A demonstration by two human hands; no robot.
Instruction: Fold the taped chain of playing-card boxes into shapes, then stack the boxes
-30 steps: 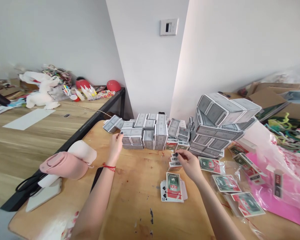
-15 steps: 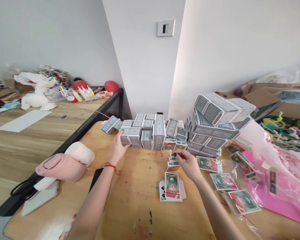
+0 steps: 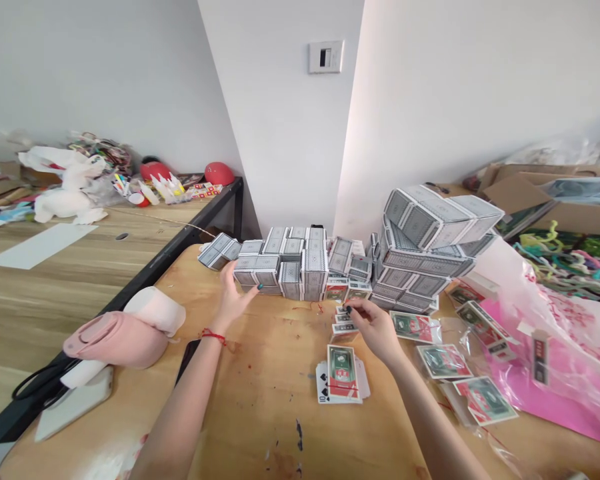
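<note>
My left hand point(image 3: 231, 299) is at the left end of a row of grey-patterned blocks folded from playing cards point(image 3: 257, 270). Its thumb and fingers are spread around the corner of the nearest block; whether they touch it is hard to tell. My right hand point(image 3: 375, 327) has thumb and fingertips together at the rear of a short row of small card boxes point(image 3: 345, 328) standing on the table; the fingers partly cover the rear one. In front of these, a green and red card box point(image 3: 343, 370) lies on a fanned pile of loose playing cards point(image 3: 323, 390).
A taller stack of card blocks point(image 3: 415, 273) rises at the right. Green and red card packs point(image 3: 443, 362) and plastic wrap point(image 3: 550, 313) lie beyond my right arm. A pink case point(image 3: 120, 340), a white roll point(image 3: 155, 310) and a phone point(image 3: 186, 360) sit at the left.
My left hand has loosened, its fingers moving left away from the block and its thumb spreading. The right hand stays at the small boxes. The view has shifted slightly.
</note>
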